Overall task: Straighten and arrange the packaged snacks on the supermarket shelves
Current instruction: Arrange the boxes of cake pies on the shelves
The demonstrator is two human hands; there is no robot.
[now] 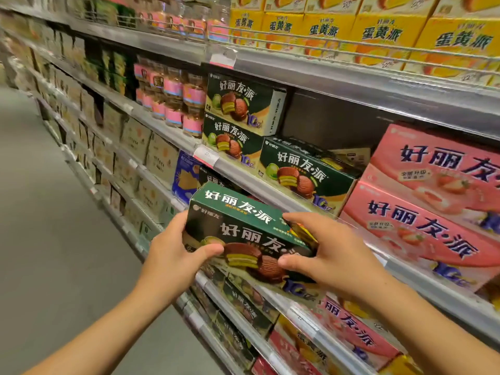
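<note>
I hold a dark green snack box with a chocolate pie picture in front of the shelves, clear of the shelf. My left hand grips its left end, thumb on the front face. My right hand grips its right end, thumb on the front and fingers over the top. On the middle shelf two matching green boxes stand stacked at the left. Another green box sits to their right, turned at an angle. A dark gap opens above it.
Pink strawberry boxes fill the shelf to the right. Yellow boxes line the top shelf behind a wire rail. Pink-labelled jars stand to the left. More green and pink boxes sit on lower shelves. The grey aisle floor lies left.
</note>
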